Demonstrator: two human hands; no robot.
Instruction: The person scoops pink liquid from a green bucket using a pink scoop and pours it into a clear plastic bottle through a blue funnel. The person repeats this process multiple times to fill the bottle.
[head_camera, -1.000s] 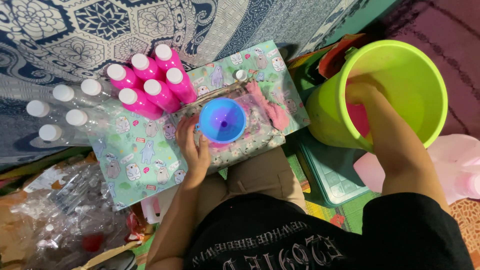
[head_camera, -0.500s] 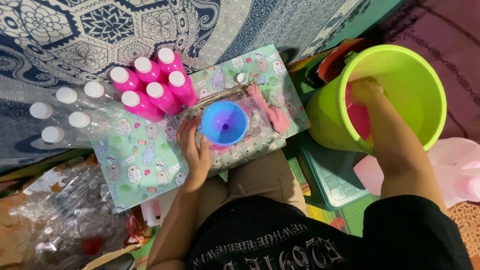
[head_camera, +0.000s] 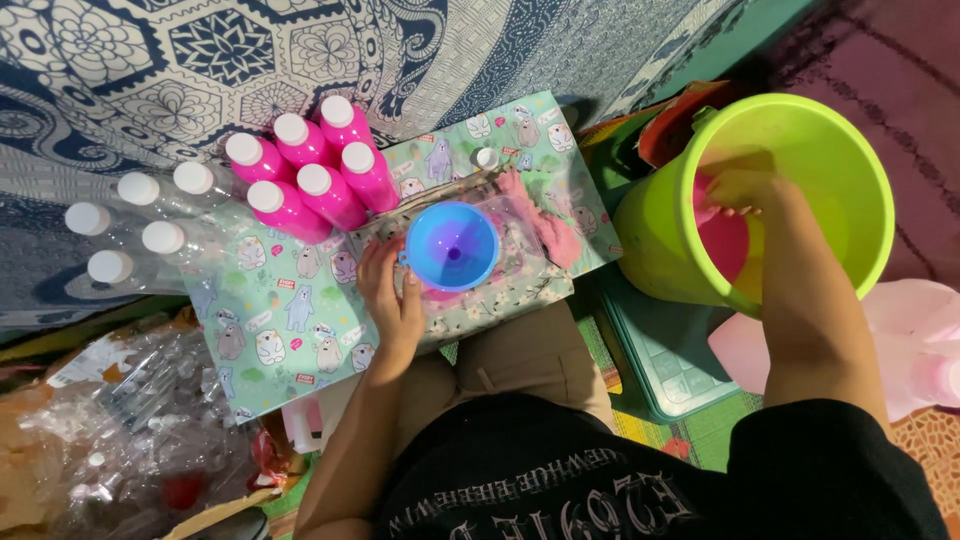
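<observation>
While dipped into the lime-green bucket right of the board's right edge, right hand curled, contents unclear; left hand fingers clasping the upright blue funnel near the front edge.

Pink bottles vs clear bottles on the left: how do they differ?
The pink bottles are full of pink liquid; the clear bottles look empty and see-through. Six pink bottles stand clustered nearest the blue funnel; the four clear bottles sit farther left, away from it. Both groups have white caps and stand upright.
</observation>
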